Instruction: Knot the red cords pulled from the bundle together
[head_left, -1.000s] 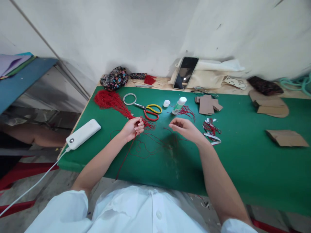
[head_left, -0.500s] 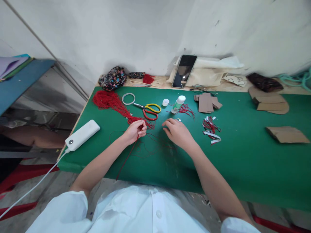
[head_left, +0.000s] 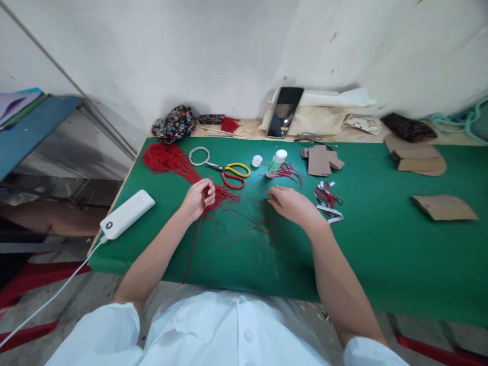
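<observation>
The two hands have just moved apart over the green-covered bench [head_left: 381,249]: the left hand [head_left: 198,199] has shifted left and the right hand [head_left: 293,207] right, leaving a wider gap. The left fingers are curled closed around a red cord [head_left: 195,246], whose free length runs down to the near edge. Just right of that hand lies a loose heap of red thread [head_left: 226,195], and beyond it to the far left spreads a thicker red thread bundle [head_left: 165,158]. The right thumb and fingertips are drawn close together, but whether they pinch a strand I cannot tell. The spreading suggests strands being separated or drawn out, with the left hand as the steady hold. The scissors [head_left: 221,168] lie on the far side between the hands, near a small white cap [head_left: 256,161] and a green-labelled bottle [head_left: 275,165], all untouched.
</observation>
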A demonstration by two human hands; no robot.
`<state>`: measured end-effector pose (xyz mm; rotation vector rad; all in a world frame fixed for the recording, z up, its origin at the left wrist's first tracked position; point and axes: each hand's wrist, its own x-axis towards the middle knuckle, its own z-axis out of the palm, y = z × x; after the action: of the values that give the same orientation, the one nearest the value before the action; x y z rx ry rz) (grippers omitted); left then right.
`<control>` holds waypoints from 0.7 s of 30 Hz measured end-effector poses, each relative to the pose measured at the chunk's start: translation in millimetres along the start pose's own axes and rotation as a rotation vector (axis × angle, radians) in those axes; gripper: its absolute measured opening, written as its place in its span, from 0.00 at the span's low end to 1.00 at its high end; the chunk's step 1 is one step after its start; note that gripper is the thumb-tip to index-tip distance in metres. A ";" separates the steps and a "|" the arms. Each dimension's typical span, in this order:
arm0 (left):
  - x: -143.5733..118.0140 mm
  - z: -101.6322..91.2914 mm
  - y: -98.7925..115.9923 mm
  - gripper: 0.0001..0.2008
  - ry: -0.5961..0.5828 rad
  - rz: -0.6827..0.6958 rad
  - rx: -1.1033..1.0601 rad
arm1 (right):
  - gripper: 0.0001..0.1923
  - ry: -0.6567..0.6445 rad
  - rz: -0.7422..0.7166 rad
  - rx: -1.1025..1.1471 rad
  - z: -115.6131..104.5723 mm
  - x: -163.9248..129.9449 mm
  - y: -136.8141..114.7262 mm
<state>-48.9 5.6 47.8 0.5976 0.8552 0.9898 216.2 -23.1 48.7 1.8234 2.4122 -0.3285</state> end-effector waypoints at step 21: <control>4.5 -1.4 -11.0 0.12 -0.038 -0.030 0.076 | 0.09 0.387 -0.409 0.117 55.4 12.6 -86.6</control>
<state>-43.7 4.9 37.1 0.6649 0.8687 0.9192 126.9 -46.5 1.9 1.5359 3.0990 -0.1568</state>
